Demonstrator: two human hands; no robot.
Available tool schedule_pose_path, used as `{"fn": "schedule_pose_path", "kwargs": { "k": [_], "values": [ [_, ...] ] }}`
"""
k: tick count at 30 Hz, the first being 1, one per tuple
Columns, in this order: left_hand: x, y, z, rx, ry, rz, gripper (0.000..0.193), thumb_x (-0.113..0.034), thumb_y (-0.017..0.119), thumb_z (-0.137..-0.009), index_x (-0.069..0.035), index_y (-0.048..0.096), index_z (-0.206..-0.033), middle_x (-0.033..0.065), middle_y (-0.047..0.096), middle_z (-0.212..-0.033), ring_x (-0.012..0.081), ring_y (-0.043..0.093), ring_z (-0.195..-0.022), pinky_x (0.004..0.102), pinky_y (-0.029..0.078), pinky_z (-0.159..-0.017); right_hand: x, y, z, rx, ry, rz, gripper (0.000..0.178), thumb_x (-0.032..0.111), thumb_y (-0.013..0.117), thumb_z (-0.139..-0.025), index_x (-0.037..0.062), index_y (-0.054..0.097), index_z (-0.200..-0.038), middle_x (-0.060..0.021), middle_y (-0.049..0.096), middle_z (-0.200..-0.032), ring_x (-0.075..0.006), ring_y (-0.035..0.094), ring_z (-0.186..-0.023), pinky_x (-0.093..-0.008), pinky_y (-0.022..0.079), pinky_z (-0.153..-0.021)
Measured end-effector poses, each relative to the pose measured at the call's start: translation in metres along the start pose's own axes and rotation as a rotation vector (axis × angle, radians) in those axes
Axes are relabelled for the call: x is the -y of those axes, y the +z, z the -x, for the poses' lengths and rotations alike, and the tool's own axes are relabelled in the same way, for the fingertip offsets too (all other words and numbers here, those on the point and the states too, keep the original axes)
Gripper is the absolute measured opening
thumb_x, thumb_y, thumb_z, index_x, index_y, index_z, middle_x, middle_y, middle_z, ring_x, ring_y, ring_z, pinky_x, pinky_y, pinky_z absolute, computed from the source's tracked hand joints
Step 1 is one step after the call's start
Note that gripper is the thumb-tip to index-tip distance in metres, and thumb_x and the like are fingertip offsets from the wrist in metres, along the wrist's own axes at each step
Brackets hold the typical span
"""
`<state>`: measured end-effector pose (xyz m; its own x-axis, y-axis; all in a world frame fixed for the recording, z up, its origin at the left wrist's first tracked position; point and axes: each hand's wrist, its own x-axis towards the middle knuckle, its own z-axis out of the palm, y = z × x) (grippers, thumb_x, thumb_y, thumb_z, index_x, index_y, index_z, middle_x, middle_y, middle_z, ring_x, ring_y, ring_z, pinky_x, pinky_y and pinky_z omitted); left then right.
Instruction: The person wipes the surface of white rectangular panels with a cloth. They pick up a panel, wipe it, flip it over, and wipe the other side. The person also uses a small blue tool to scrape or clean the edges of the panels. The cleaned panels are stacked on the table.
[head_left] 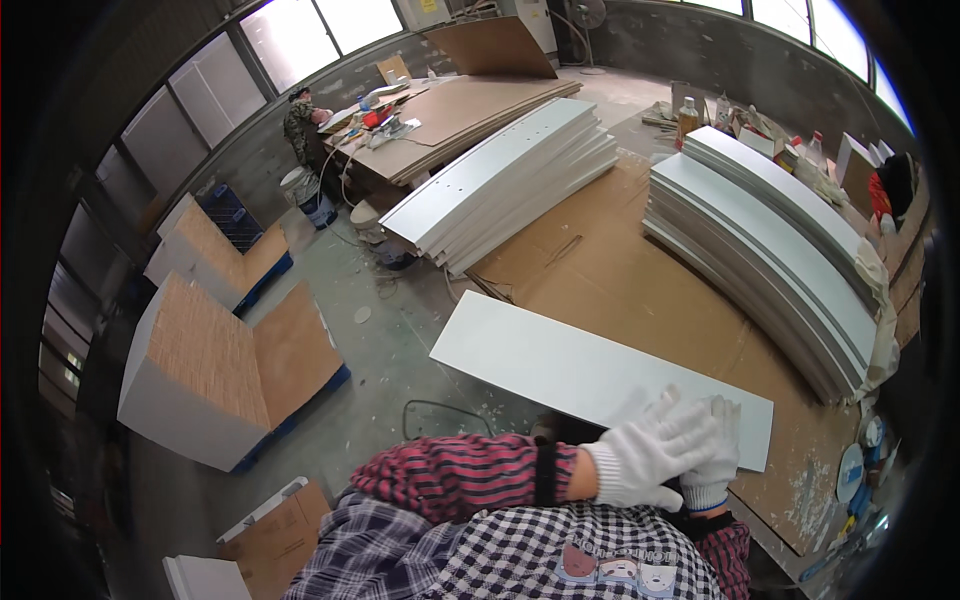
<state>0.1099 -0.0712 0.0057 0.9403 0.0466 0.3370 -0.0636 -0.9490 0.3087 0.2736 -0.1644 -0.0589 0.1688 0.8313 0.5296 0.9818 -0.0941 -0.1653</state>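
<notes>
A long white board (pixel 560 355) lies at a slant in front of me, its right part on the brown worktable and its left end jutting past the table's edge. My left hand (pixel 650 455), in a white knitted glove, reaches across to the board's right part with fingers stretched and apart. It overlaps my right hand (pixel 714 465), gloved in white with a blue cuff edge. That hand's fingers extend over the board near its right end; part of the palm is hidden behind the left hand. Neither hand grips anything visible.
Stacks of white boards stand on the table, one (pixel 510 175) at the far left, another (pixel 765 250) at right. Pallets (pixel 285 425) with stacked panels occupy the left floor. A person (pixel 302 130) is beside a far table (pixel 470 115). Tape rolls (pixel 851 470) lie at right.
</notes>
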Motion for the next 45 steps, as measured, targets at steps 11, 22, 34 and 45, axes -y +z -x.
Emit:
{"fn": "schedule_pose_path", "kwargs": {
  "k": [11,22,34,45],
  "values": [
    [0.055,-0.076,0.035,0.252,-0.398,-0.332,0.090,-0.063,0.053,-0.081,-0.001,0.034,-0.144,0.0218,0.030,-0.151,0.0357,0.023,-0.143,0.0525,0.007,-0.117,-0.007,0.000,0.005,-0.132,0.018,-0.029,0.064,-0.001,0.052,-0.059,-0.0045,0.057,-0.122,-0.0269,0.055,-0.125,-0.0465,0.047,-0.122,-0.0557,0.032,-0.109],
    [0.121,-0.181,0.275,0.270,-1.674,-0.563,0.059,-0.045,0.051,-0.089,-0.008,0.046,-0.134,0.0129,0.048,-0.139,0.0289,0.050,-0.122,0.0510,0.032,-0.098,-0.005,-0.005,0.007,-0.141,-0.012,-0.059,0.054,0.000,0.053,-0.064,-0.0051,0.060,-0.118,-0.0272,0.058,-0.121,-0.0461,0.051,-0.119,-0.0551,0.034,-0.108],
    [0.094,-0.178,0.160,-0.638,-0.213,-0.658,0.066,-0.008,0.061,-0.086,0.000,0.033,-0.145,0.0247,0.033,-0.148,0.0359,0.047,-0.128,0.0376,0.045,-0.101,-0.014,-0.024,0.015,-0.186,-0.042,-0.157,0.041,0.005,0.057,-0.073,-0.0063,0.062,-0.112,-0.0296,0.060,-0.115,-0.0471,0.056,-0.112,-0.0539,0.039,-0.104],
    [0.029,-0.187,0.140,-0.622,-0.127,-0.865,0.043,-0.037,0.059,-0.091,-0.003,0.052,-0.117,0.0191,0.055,-0.123,0.0312,0.058,-0.112,0.0377,0.053,-0.088,0.073,-0.092,-0.051,0.173,-0.398,-0.606,0.086,0.064,0.057,-0.080,0.0008,0.044,-0.137,-0.0274,0.042,-0.140,-0.0410,0.038,-0.133,-0.0551,0.019,-0.115]
  ]
}}
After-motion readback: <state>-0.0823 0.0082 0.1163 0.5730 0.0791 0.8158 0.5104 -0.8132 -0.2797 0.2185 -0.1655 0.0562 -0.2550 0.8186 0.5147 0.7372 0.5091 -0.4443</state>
